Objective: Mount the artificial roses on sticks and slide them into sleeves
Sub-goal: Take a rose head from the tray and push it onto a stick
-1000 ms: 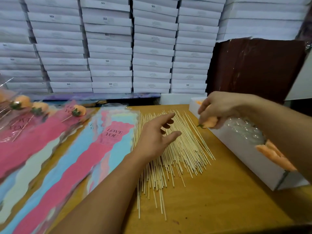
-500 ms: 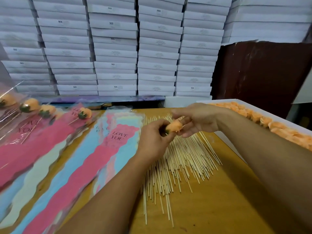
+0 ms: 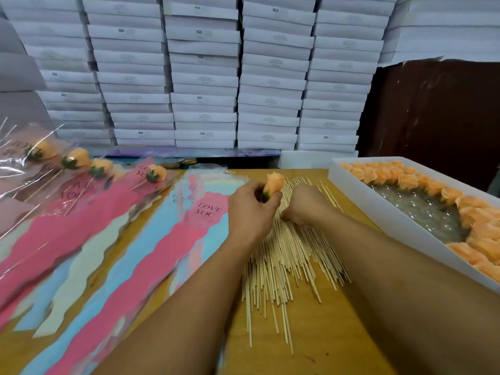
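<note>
Rose (image 3: 273, 182) now in left grip (image 3: 250, 209).

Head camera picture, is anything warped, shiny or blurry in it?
In the head view, wide-angle distortion bows the stacked white boxes and stretches the forearms at the bottom edge. In the same view, glare streaks the clear sleeves at far left and the plastic tray liner. The left hand holding the rose looks reasonably sharp; the right hand on the sticks is slightly soft.

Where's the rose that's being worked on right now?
The rose is pinched in the left hand, raised over the far end of the sticks, just left of the right hand.
</note>
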Demonstrator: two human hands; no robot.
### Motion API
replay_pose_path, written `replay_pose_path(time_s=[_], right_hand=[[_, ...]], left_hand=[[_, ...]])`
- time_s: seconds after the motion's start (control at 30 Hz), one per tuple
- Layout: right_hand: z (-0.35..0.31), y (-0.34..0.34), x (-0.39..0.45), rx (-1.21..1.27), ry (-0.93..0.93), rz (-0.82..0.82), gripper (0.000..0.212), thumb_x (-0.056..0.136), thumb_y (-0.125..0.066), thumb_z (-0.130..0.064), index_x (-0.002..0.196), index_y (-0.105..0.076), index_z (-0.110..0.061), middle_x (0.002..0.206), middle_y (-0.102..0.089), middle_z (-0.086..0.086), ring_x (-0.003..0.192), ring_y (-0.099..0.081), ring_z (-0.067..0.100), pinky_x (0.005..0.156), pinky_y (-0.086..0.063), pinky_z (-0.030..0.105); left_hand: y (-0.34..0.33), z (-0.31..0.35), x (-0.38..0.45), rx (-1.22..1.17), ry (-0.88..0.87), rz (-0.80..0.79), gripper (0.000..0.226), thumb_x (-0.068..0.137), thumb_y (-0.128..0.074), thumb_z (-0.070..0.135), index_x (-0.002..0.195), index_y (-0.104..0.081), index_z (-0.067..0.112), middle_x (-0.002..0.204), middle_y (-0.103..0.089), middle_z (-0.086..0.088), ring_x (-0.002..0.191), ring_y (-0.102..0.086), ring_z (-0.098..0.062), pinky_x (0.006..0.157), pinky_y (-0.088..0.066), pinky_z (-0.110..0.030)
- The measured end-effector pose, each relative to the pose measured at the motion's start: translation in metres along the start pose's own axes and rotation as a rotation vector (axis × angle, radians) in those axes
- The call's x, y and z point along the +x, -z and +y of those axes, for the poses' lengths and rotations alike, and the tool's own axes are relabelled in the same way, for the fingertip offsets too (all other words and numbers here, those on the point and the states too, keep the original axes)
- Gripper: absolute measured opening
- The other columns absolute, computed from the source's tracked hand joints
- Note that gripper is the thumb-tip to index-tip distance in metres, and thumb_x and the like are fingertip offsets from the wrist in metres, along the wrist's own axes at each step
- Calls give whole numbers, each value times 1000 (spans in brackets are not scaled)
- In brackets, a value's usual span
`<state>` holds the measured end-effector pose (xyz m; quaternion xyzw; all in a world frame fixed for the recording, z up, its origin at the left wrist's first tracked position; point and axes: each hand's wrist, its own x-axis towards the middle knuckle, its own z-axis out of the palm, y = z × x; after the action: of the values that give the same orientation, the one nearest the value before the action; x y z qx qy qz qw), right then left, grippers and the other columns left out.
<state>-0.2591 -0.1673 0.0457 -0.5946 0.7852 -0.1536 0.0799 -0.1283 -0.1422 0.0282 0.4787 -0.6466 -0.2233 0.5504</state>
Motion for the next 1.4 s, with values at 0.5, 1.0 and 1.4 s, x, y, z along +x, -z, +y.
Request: replay_pose_path(time_s=[0.5,1.0,1.4], right_hand=[[16,11,5,488,-188,-105,11,89,-61,-5,80,-63,1,42,-59,9,31,-54,19,34,-39,19],[9,33,-54,983,113,-154,18,106,-39,-23,113,-56,-19,44,-46,-3,32,-33,9,33,-25,18],[-6,22,-87,1011,321,-27,17,99,-49,-11,91,-63,-14,49,-52,-6,33,-37,9,34,-27,19]], left_hand=[[3,0,1,-10,22,-9,10,85,-75,29,83,-66,27,71,-64,12,67,-59,-4,61,-45,-19],[15,11,15,-841,573,-14,13,92,-67,15,85,-68,4,70,-58,-5,58,-50,-13,54,-43,-24],[38,8,29,-1307,791,-59,31,96,-60,33,103,-63,3,66,-45,-2,52,-37,-10,50,-31,-18]])
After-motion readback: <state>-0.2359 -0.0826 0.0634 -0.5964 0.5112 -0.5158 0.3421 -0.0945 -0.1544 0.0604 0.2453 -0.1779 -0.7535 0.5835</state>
